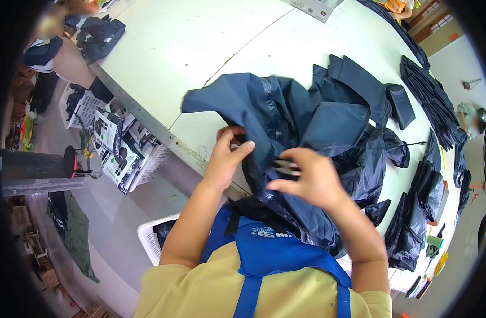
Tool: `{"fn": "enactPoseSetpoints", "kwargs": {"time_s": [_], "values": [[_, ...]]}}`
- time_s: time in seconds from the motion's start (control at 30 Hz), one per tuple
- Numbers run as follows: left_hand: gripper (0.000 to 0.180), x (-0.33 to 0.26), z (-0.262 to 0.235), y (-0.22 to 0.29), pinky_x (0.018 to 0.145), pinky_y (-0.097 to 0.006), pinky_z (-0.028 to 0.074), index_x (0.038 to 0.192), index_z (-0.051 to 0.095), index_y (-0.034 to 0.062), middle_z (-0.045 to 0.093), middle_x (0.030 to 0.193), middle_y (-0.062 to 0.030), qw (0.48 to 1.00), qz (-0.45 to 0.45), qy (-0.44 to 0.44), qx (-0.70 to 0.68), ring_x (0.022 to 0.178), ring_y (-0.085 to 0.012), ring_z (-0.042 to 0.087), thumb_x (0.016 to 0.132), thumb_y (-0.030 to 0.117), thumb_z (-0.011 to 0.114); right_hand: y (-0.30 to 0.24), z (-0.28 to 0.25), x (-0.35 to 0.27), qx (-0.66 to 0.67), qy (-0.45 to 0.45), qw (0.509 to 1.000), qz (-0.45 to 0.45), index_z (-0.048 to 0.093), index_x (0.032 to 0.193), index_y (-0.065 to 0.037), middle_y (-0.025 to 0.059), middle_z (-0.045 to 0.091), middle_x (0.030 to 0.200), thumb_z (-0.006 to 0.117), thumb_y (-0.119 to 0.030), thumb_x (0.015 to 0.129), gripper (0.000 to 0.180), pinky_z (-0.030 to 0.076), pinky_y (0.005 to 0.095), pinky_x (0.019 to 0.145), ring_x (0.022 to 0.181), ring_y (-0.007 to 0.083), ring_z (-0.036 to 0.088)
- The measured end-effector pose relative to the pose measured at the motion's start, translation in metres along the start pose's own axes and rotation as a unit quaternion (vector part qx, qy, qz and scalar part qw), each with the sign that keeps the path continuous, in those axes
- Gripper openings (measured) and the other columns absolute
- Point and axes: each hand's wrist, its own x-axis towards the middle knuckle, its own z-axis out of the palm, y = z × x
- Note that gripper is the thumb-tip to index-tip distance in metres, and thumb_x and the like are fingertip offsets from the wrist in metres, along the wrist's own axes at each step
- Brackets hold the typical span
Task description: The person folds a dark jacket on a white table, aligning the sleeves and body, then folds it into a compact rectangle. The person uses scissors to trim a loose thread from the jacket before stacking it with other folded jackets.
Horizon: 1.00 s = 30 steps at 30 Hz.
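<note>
A dark navy garment of thin, slightly shiny cloth point(237, 98) is bunched at the table's near edge and hangs down in front of me. A pale, glossy strip runs along one of its seams. My left hand point(228, 159) pinches the garment's edge, with fingers curled behind the cloth and the thumb in front. Over the middle of the cloth, my right hand point(313, 177) is closed round small thread snips point(286, 168), whose metal blades point left toward the fabric. Motion blurs the right hand and the snips somewhat.
More dark garments point(354, 79) lie heaped just right of the work, with folded stacks point(428, 100) farther right. The white table point(163, 47) reaches away from me. Left of it stand white baskets point(147, 164) holding packaged goods, and a person point(63, 58) is at the far left.
</note>
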Motion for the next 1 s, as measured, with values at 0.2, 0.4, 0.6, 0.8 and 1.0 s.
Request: {"fn": "enactPoseSetpoints", "kwargs": {"time_s": [0.2, 0.4, 0.6, 0.8, 1.0], "values": [[0.031, -0.034, -0.025, 0.013, 0.081, -0.025, 0.045, 0.112, 0.060, 0.0025, 0.049, 0.115, -0.0059, 0.985, 0.135, 0.053, 0.090, 0.096, -0.0126, 0.053, 0.083, -0.008, 0.063, 0.026, 0.056, 0.024, 0.085, 0.013, 0.996, 0.035, 0.065, 0.093, -0.003, 0.0159, 0.065, 0.081, 0.073, -0.020, 0.078, 0.024, 0.051, 0.0369, 0.066, 0.075, 0.0315, 0.066], [0.066, -0.048, 0.000, 0.031, 0.090, -0.028, 0.046, 0.137, 0.031, 0.0050, 0.051, 0.122, -0.0114, 0.977, 0.065, 0.014, -0.201, 0.104, -0.0160, 0.056, 0.079, -0.016, 0.055, -0.016, 0.031, 0.011, 0.149, 0.029, 0.988, 0.000, 0.063, 0.104, -0.003, 0.0074, 0.060, 0.078, 0.083, -0.023, 0.071, 0.044, 0.051, 0.0279, 0.065, 0.068, 0.0144, 0.060], [0.039, -0.055, -0.010, 0.029, 0.075, -0.028, 0.045, 0.114, 0.059, 0.0073, 0.060, 0.109, -0.0056, 0.979, 0.141, -0.010, 0.146, 0.089, -0.0128, 0.053, 0.078, -0.002, 0.068, -0.014, 0.045, 0.003, 0.044, 0.030, 0.992, -0.118, 0.061, 0.085, -0.003, 0.0108, 0.058, 0.074, 0.073, -0.009, 0.066, 0.023, 0.049, 0.0348, 0.059, 0.067, 0.0281, 0.062], [0.037, -0.056, -0.008, 0.049, 0.069, -0.030, 0.044, 0.103, 0.067, 0.0098, 0.067, 0.092, -0.0022, 0.922, 0.189, -0.033, 0.336, 0.077, -0.0189, 0.050, 0.070, 0.016, 0.081, -0.011, 0.046, -0.001, 0.066, 0.025, 0.988, -0.141, 0.059, 0.082, -0.003, 0.0101, 0.056, 0.072, 0.074, -0.003, 0.065, 0.023, 0.047, 0.0355, 0.057, 0.066, 0.0281, 0.060], [0.021, -0.052, -0.008, 0.052, 0.067, -0.032, 0.047, 0.096, 0.069, 0.0088, 0.067, 0.091, -0.0033, 0.909, 0.198, -0.080, 0.358, 0.079, -0.0218, 0.056, 0.076, 0.013, 0.075, -0.002, 0.048, -0.003, 0.108, 0.016, 0.985, -0.133, 0.057, 0.080, -0.002, 0.0104, 0.054, 0.071, 0.077, -0.002, 0.065, 0.024, 0.045, 0.0346, 0.057, 0.064, 0.0278, 0.056]]}}
